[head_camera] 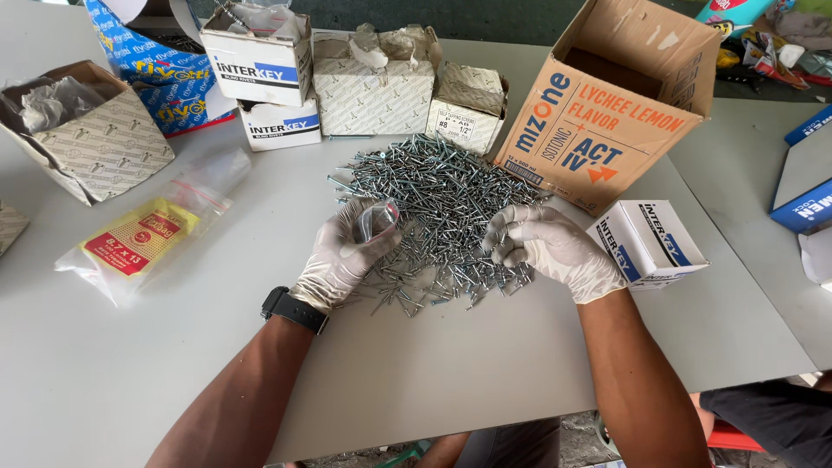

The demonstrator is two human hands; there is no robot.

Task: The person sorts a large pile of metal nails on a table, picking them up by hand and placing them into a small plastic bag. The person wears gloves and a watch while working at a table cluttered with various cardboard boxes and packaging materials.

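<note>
Left hand [340,253] pinching small clear bag [378,220], right hand [542,244] curled on screw pile [438,208], open cardboard box [607,113] behind, contents unseen.

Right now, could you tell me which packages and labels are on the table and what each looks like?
Brown carton: back right, open, tilted, orange and blue print.
White box: beside right hand, blue stripe.
Two white boxes: back left, stacked, blue stripes.
Patterned box: back centre, torn open.
Clear bags: left, yellow and red label.
Small bag: in left hand.
</note>
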